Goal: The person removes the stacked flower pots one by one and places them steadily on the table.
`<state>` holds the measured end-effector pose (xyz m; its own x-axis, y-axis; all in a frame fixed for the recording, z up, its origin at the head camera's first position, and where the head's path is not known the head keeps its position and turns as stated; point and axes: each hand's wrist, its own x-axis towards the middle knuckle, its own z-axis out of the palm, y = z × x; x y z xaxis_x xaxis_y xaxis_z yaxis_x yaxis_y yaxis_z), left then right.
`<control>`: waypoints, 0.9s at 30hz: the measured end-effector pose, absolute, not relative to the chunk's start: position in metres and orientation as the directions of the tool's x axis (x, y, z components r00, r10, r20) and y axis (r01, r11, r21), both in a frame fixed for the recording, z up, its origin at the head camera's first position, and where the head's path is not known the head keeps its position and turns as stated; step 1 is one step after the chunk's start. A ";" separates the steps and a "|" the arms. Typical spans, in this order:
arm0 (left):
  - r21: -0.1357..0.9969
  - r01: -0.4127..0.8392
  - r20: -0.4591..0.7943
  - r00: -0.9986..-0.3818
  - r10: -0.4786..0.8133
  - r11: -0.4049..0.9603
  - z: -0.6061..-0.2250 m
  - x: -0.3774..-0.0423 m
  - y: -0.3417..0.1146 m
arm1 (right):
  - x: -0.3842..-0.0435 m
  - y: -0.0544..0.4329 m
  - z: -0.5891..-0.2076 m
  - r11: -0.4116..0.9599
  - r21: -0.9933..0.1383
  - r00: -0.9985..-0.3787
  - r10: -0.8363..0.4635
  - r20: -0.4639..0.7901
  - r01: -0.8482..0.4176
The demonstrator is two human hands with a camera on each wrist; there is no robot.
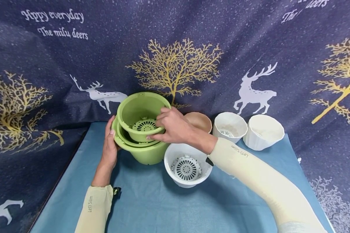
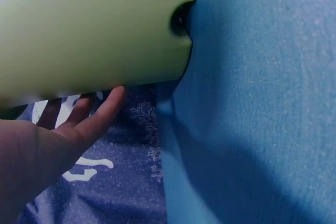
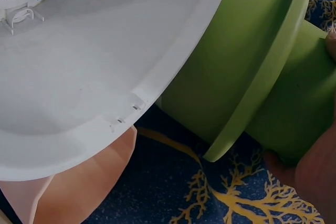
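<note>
My right hand (image 1: 176,126) grips the near right rim of a smaller green flowerpot (image 1: 138,108), fingers inside and thumb outside. This pot has a slotted base and sits tilted in the mouth of a larger green flowerpot (image 1: 147,156). At the larger pot's left side my left hand (image 1: 109,145) holds it, thumb at the rim and fingers along the outer wall. In the left wrist view the fingers (image 2: 113,103) lie against the green wall, close to a notch at its base. A white flowerpot (image 3: 105,72) with a slotted base fills much of the right wrist view.
Behind the white pot stands a terracotta-coloured pot (image 1: 197,120), partly covered by my right arm. Two white faceted pots (image 1: 229,118) continue the row to the right. A blue cloth (image 1: 163,207) covers the table, and a dark patterned curtain (image 1: 105,58) hangs behind it.
</note>
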<state>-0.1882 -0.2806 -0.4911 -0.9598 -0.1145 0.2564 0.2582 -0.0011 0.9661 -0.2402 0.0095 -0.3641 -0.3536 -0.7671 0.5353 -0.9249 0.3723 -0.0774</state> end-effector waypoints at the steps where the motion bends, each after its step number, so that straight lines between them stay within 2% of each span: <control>1: 0.966 0.259 0.257 -0.959 -0.115 0.001 -0.491 -0.188 -0.281 | -0.240 0.010 -0.364 0.371 -0.080 -0.353 -0.765 0.538 -0.925; 12: 0.967 0.255 0.252 -0.961 -0.115 -0.012 -0.492 -0.189 -0.281 | -0.240 0.016 -0.359 0.340 -0.076 -0.315 -0.736 0.599 -0.937; 27: 0.967 0.254 0.250 -0.961 -0.116 -0.025 -0.494 -0.189 -0.280 | -0.234 0.022 -0.351 0.337 -0.078 -0.302 -0.689 0.659 -0.938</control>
<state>-0.1888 -0.2804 -0.4940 -0.9613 -0.1165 0.2498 0.2543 -0.0252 0.9668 -0.2342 0.0222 -0.3506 -0.3020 -0.6892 0.6586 -0.9383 0.3371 -0.0775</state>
